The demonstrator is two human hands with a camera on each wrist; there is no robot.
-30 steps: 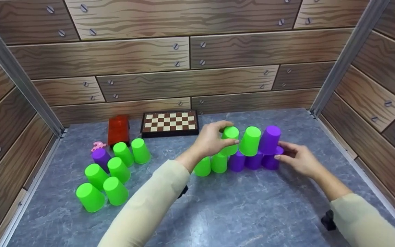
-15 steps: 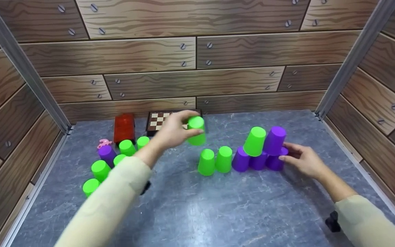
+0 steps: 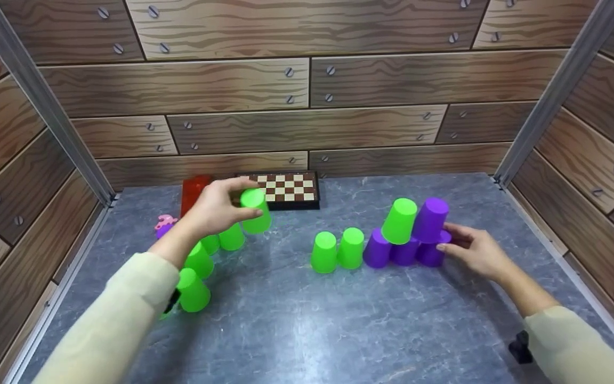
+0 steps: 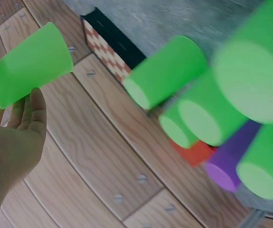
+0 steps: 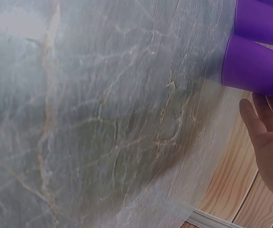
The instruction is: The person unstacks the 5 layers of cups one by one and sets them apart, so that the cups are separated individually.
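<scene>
My left hand (image 3: 217,209) grips an upside-down green plastic cup (image 3: 256,212), thumb on the near side, held above the table at the left. The left wrist view shows the fingers curled under that same cup (image 4: 32,66). To the right, two green cups (image 3: 324,253) and three purple cups (image 3: 378,249) stand upside down in a row. A green cup (image 3: 400,221) and a purple cup (image 3: 431,220) rest on the purple ones. With fingertips at the side of the end purple cup (image 5: 255,66), my right hand (image 3: 476,253) stays beside the stack.
Several green cups (image 3: 194,292) stand at the left, partly hidden by my left arm. A chessboard box (image 3: 291,188), a red box (image 3: 194,192) and a small pink toy (image 3: 166,222) lie behind. Wood-patterned walls (image 3: 264,128) enclose the grey tabletop (image 3: 285,330).
My left hand has lifted a green cup off the upper level and carried it left, over toward the left cup group. My right hand stays at the purple cups.
</scene>
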